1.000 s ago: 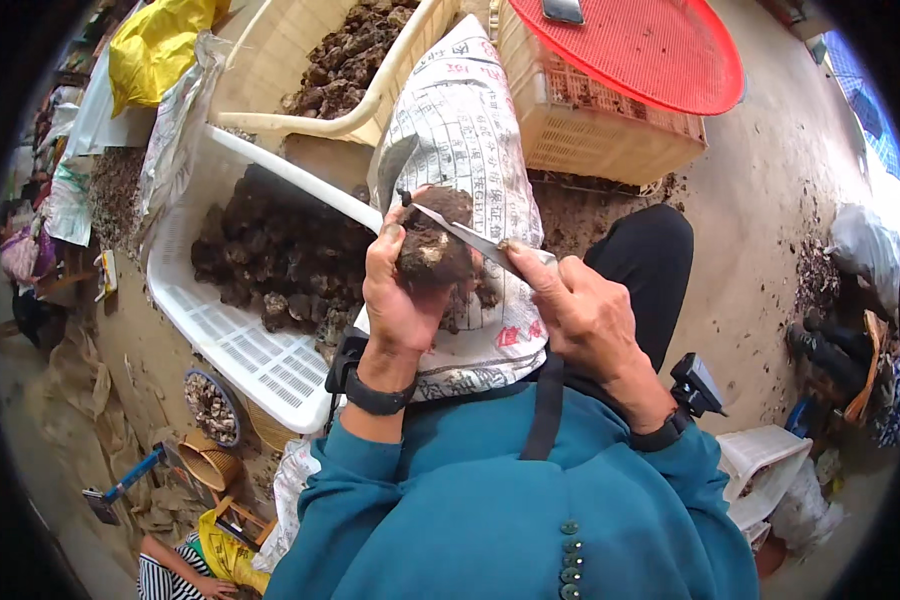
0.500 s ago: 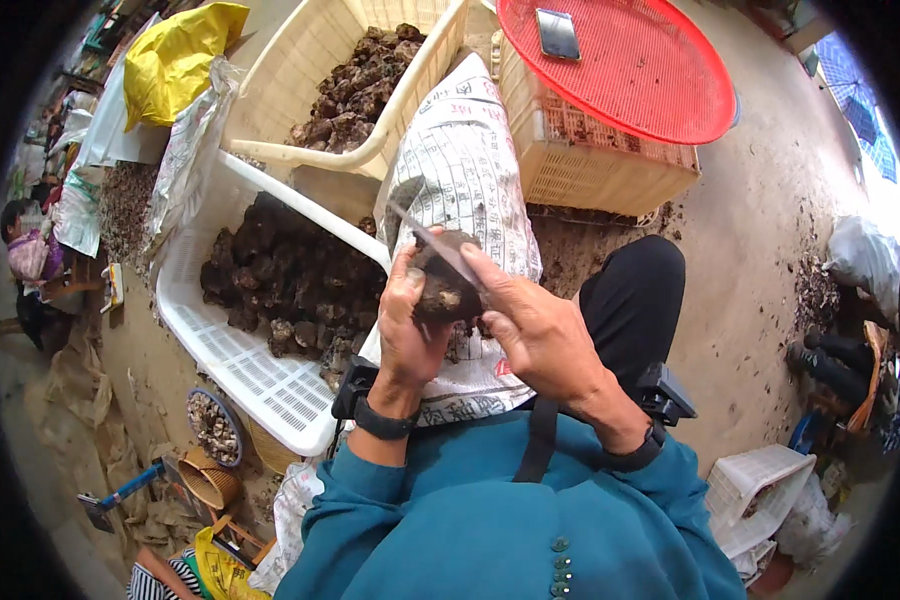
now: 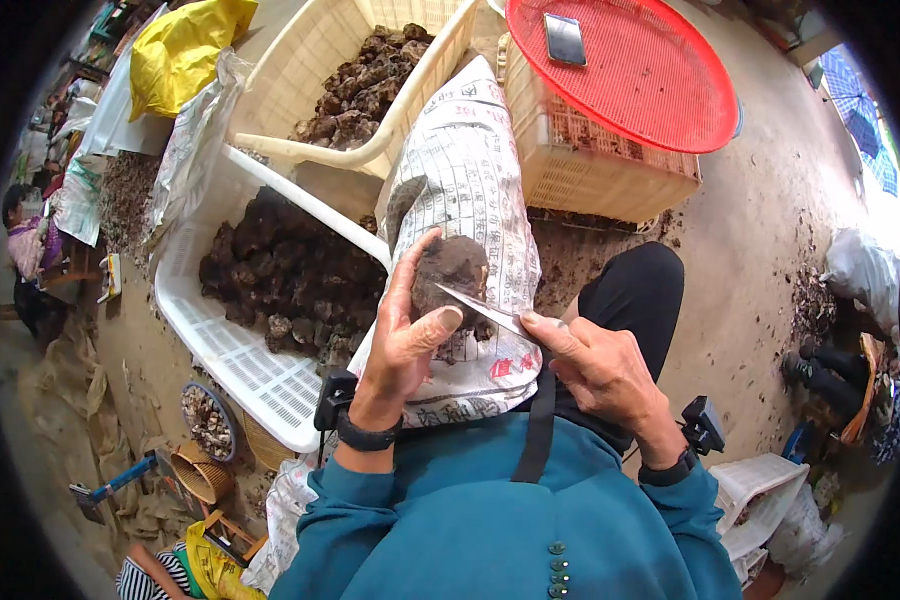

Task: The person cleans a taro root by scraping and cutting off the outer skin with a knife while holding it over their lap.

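Note:
A dark brown, dirt-covered lumpy tuber (image 3: 452,268) rests in my left hand (image 3: 400,345), the fingers along its left side and the thumb below it. My right hand (image 3: 615,370) grips a knife by its handle, which is mostly hidden in the fist. The pointed knife blade (image 3: 485,310) reaches left, its tip over the tuber's lower side; I cannot tell if it touches. Beneath both hands, a white printed woven sack (image 3: 470,150) covers my leg.
At left a white plastic basket (image 3: 195,345) holds similar dark tubers (image 3: 280,265). Behind it, a cream crate (image 3: 270,135) contains more lumps. A phone (image 3: 565,40) lies on a red mesh tray (image 3: 660,90) over another crate (image 3: 585,180). A person (image 3: 30,240) sits far left.
My right hand has drawn the knife back to the right and down from across the tuber. The tuber has turned, and my left thumb has shifted to its lower side.

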The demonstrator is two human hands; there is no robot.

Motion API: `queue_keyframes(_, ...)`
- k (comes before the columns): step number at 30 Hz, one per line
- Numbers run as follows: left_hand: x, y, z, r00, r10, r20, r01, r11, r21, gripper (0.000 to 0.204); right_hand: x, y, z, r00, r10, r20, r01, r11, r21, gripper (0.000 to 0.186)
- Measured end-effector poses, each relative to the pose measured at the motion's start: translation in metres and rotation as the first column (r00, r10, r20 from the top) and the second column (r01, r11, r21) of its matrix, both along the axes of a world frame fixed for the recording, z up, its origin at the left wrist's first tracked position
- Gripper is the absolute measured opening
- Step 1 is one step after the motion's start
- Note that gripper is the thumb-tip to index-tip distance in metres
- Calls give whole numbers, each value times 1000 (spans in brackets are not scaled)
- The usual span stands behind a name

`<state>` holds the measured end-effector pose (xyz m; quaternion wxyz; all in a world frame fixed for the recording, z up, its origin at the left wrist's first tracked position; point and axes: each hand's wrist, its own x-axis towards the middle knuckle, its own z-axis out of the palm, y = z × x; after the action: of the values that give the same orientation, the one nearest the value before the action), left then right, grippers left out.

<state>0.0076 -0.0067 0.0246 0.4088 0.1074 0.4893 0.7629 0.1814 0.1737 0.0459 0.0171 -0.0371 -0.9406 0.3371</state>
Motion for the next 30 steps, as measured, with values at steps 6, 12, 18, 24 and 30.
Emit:
queue_keyframes(6, 0, -3, 4, 968, -88, -237, 42, 980, -194, 91, -5, -3, -5, 997, -66, -50, 69, 996, 53, 70)
queue_keyframes(12, 4, -2, 10, 917, -225, -328, 141, 955, -262, 93, -27, -8, -5, 998, -34, -43, 29, 994, -107, 75)
queue_keyframes(18, 6, -2, 5, 917, -224, -331, 135, 953, -271, 96, -30, -9, 3, 999, 47, 2, -45, 969, -242, 86)
queue_keyframes(24, 6, -5, -11, 792, -241, -560, 63, 946, -318, 95, -38, -13, 9, 998, 58, 12, -51, 947, -318, 85)
queue_keyframes(30, 9, -5, -6, 876, -247, -414, 119, 943, -310, 91, -39, -11, 7, 989, -144, 38, 148, 975, -164, 69)
